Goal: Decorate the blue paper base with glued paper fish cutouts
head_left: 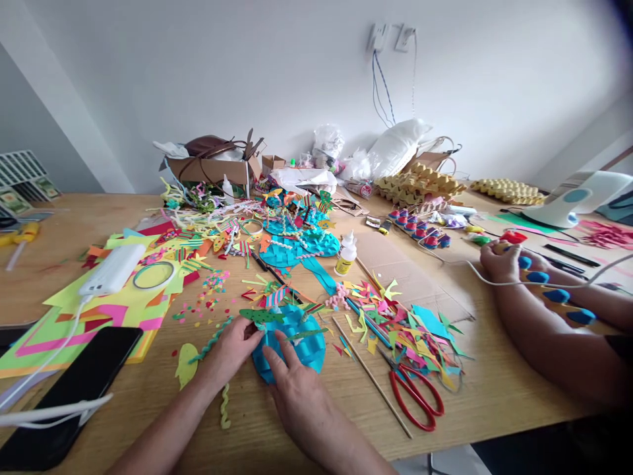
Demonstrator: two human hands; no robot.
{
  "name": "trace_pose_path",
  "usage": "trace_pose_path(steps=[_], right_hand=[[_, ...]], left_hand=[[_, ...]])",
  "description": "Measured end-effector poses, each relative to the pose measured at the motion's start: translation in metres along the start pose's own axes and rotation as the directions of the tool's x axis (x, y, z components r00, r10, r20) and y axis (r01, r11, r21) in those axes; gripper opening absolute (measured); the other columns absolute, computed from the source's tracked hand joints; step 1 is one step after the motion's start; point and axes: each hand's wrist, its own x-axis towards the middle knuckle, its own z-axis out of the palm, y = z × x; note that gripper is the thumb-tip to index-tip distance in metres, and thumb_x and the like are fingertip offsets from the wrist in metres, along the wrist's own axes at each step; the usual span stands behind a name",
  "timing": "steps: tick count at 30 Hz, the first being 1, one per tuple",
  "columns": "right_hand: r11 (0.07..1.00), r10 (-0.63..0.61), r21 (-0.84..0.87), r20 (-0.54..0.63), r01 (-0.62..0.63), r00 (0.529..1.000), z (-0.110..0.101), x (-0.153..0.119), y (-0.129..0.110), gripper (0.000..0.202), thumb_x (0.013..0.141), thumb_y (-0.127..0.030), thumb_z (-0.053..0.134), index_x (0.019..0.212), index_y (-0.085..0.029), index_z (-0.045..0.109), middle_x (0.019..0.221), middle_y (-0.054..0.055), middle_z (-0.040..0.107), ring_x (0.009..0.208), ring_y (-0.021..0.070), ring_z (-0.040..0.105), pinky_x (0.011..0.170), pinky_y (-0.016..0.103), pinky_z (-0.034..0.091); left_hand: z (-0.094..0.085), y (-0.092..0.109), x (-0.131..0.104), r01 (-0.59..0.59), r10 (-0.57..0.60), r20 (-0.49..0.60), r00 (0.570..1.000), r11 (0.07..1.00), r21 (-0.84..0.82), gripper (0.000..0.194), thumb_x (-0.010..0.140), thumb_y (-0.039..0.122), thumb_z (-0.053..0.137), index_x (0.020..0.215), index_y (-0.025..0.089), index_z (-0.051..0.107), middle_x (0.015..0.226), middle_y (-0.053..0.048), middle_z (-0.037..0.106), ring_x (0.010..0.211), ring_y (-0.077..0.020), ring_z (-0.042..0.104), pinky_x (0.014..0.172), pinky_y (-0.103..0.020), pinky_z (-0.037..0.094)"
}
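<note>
A round blue woven-paper disc (312,353) lies on the table in front of me, with small coloured paper cutouts standing on it. At its left edge my left hand (236,346) pinches a green spotted paper cutout (262,316); the exact grip point is partly hidden by the fingers. My right hand (297,389) rests on the near part of the disc, fingers apart and holding nothing. A yellow paper shape (186,365) and a curly paper strip (225,407) lie beside my left forearm.
Red-handled scissors (418,398), a wooden stick (370,379) and paper scraps (413,336) lie to the right. A glue bottle (346,254) stands beyond the disc. At left are a phone (74,396) and a power bank (113,269). Another person's hands (499,260) hold a painted egg-carton strip.
</note>
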Motion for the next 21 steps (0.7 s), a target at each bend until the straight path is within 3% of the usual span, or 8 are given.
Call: trace_pose_path(steps=[3,6,15,21], right_hand=[[0.982,0.061,-0.182,0.017,-0.057,0.998,0.004,0.01,-0.006,0.068,0.07,0.0,0.046,0.134,-0.017,0.033,0.14,0.026,0.027,0.069,0.0204,0.068,0.056,0.03,0.055],[0.957,0.097,-0.273,0.002,-0.093,0.995,0.004,0.015,-0.011,0.063,0.072,-0.001,0.045,0.132,-0.017,0.035,0.137,0.029,0.031,0.06,0.019,0.067,0.048,0.029,0.054],[0.949,0.114,-0.292,-0.033,-0.119,0.993,0.001,0.018,-0.014,0.04,0.079,-0.002,0.04,0.116,-0.013,0.05,0.124,0.026,0.048,0.069,0.022,0.067,0.051,0.03,0.054],[0.955,0.066,-0.287,-0.048,-0.077,0.997,0.004,0.016,-0.012,0.034,0.075,0.001,0.042,0.104,-0.013,0.055,0.099,0.015,0.058,0.068,0.0197,0.064,0.053,0.026,0.051]], left_hand=[[-0.001,0.0,0.0,-0.029,0.029,0.028,0.999,1.0,0.0,0.019,0.069,0.031,0.057,0.082,0.018,0.062,0.085,-0.006,0.071,0.082,-0.0215,0.065,0.077,-0.033,0.049],[-0.002,0.0,0.0,-0.039,0.038,0.025,0.999,0.999,0.017,0.019,0.069,0.031,0.058,0.082,0.018,0.064,0.084,-0.005,0.071,0.082,-0.0215,0.064,0.077,-0.033,0.049],[0.001,-0.008,0.001,-0.047,0.047,0.005,0.999,0.997,0.068,0.019,0.07,0.032,0.058,0.082,0.018,0.064,0.085,-0.006,0.07,0.083,-0.0217,0.063,0.078,-0.034,0.048],[0.001,-0.008,0.002,-0.014,0.016,-0.014,1.0,0.995,0.095,0.017,0.068,0.03,0.06,0.081,0.019,0.064,0.083,-0.005,0.07,0.085,-0.0219,0.063,0.079,-0.033,0.048]])
